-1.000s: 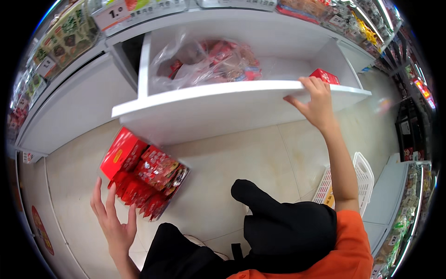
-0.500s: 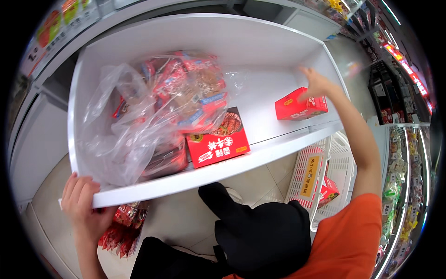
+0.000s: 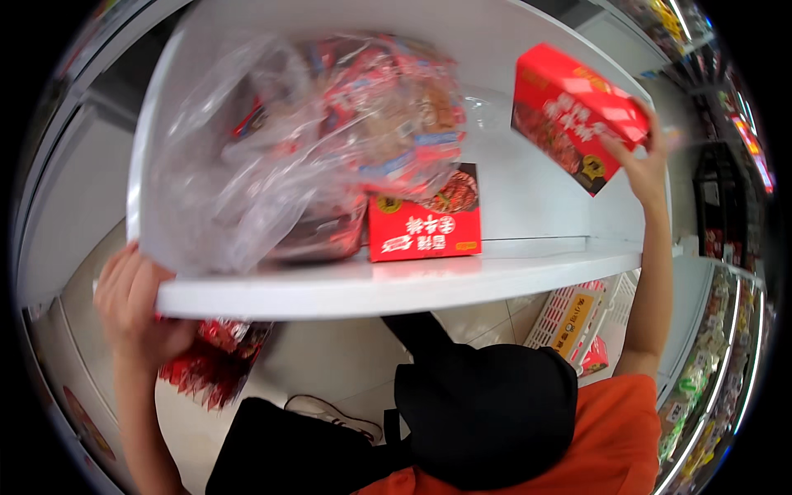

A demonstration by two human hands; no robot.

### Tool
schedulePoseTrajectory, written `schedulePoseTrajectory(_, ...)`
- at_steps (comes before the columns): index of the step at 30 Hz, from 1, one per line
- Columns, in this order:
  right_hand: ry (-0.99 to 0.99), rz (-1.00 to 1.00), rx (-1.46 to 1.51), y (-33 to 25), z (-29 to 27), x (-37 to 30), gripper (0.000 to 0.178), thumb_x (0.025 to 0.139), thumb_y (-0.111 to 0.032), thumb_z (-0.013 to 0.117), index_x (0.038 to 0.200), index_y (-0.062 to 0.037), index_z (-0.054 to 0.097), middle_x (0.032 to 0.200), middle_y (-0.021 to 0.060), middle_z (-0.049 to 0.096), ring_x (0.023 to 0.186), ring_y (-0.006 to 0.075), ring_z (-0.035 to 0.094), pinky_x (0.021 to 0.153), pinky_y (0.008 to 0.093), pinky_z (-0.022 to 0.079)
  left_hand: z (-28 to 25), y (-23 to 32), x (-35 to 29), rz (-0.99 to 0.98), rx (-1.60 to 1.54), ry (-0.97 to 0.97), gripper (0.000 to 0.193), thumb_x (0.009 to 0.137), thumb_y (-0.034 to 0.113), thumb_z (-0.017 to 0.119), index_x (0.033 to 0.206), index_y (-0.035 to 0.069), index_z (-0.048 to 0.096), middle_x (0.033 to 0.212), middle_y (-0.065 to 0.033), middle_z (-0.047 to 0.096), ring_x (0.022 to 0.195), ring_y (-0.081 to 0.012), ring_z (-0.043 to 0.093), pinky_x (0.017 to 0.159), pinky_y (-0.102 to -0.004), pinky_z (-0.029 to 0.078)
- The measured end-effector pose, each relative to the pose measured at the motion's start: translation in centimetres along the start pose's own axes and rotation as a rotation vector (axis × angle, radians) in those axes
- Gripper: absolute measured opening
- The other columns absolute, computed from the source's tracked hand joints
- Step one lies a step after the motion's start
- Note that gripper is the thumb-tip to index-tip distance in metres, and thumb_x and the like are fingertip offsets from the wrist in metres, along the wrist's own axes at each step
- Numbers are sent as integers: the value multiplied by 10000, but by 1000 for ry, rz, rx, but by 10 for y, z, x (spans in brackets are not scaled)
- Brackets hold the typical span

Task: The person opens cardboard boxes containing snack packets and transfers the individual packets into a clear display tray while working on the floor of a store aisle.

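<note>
My right hand is closed round one end of a red box with a food picture on its side. It holds the box tilted above the right part of a white drawer. At the drawer's front left corner, my left hand grips the front edge, fingers over the top and thumb below. A clear plastic bag of small red packets fills the drawer's left side. Against it, by the front wall, lies a second red box, partly under the bag.
Below the drawer on the right stands a white plastic basket holding a red box. Red packets lie low at the left, under the drawer front. A black bag hangs at my body. Store shelves with packaged goods line the right.
My right hand has taken hold of the red box and lifted it off the drawer floor. The view has shifted, while my left hand stays on the drawer's corner.
</note>
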State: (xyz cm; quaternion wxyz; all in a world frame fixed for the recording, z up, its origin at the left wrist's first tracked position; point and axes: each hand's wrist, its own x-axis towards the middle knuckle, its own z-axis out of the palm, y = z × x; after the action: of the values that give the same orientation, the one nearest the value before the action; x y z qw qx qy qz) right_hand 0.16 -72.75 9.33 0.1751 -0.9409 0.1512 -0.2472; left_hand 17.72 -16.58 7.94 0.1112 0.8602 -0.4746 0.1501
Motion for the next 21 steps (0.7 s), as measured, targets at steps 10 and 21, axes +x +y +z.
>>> schedulePoseTrajectory(10, 146, -185, 814, -195, -81, -49, 587, 766, -173, 703, 1290, 3, 506, 1275, 146, 543, 1153, 247, 558, 983, 354, 459, 34, -40, 27, 74, -140, 162, 463, 581, 316, 866, 759, 60, 523, 689, -119, 564, 728, -348, 567, 719, -416, 460)
schedulePoseTrajectory(21, -976, -828, 123, -313, 85, -113, 518, 771, -230, 745, 1223, -65, 557, 940, 148, 550, 943, 323, 583, 786, 430, 471, 38, -30, 11, 41, -27, 232, 489, 614, 485, 810, 741, 71, 582, 715, -86, 649, 744, -279, 659, 713, -380, 483)
